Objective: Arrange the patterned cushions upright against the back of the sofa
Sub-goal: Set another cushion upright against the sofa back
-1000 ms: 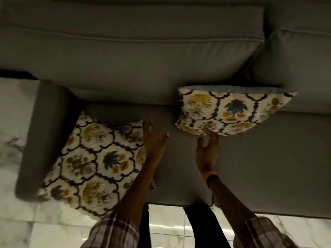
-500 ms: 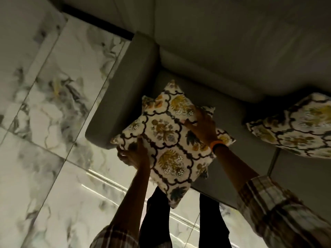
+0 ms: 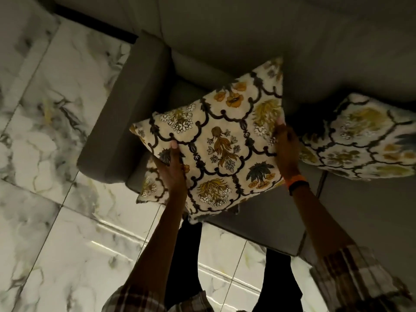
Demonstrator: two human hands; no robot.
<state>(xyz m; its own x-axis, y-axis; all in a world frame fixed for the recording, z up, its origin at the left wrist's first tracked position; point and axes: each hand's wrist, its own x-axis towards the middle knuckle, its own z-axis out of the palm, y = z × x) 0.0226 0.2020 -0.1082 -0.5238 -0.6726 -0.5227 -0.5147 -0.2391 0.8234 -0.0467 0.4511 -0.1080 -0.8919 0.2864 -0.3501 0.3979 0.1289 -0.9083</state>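
While both hands grip it, the cream floral-patterned square cushion (image 3: 221,152) sits lifted and tilted over the left end of the grey fabric sofa (image 3: 225,30), beside the sofa's grey armrest (image 3: 126,104). Left hand (image 3: 173,167) clamps the cushion's left edge, thumb on the printed face, other fingers hidden behind, cannot tell their spread. Right hand (image 3: 287,149) holds the right edge, fingers curled round it and pressed close together; orange wristband (image 3: 295,180) on that wrist. Second matching floral cushion (image 3: 364,140) leans against the sofa back at right, just beside the right hand. Plaid sleeves (image 3: 351,275) at bottom. White marble-veined floor tiles (image 3: 56,221) left and below. Dim, slightly blurred view.
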